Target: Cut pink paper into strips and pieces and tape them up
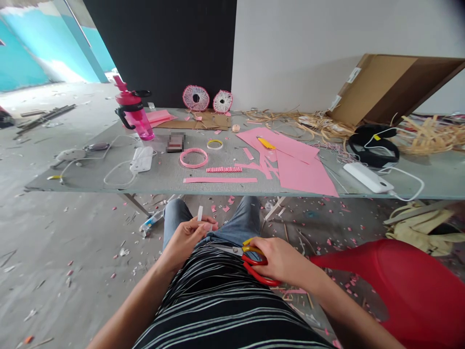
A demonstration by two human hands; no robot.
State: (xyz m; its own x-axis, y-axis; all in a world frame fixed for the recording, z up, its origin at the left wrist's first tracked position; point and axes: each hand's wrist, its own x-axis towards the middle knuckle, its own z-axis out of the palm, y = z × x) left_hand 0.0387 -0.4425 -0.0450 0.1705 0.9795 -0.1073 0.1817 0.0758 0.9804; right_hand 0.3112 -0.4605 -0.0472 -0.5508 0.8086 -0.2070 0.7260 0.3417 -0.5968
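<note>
Over my lap, my left hand (pixel 187 237) pinches a short white strip (pixel 200 213) that sticks up between thumb and fingers. My right hand (pixel 281 259) is closed round the red and yellow handles of a pair of scissors (pixel 238 250). Their blades point left, below my left hand and apart from the strip. On the table in front lie a pink ring (pixel 194 166), a pleated pink strip (pixel 224 169) and a long flat pink strip (pixel 220 180). Pink paper sheets (pixel 305 174) lie to the right, with a yellow cutter (pixel 266 142) on top.
A pink bottle (pixel 134 114) stands at the table's left; a tape roll (pixel 214 148) lies mid-table. Two round thread-wound pieces (pixel 196 98) lean at the back. A cardboard box (pixel 378 89), a white power bank (pixel 366 178) and a red chair (pixel 417 286) are on the right.
</note>
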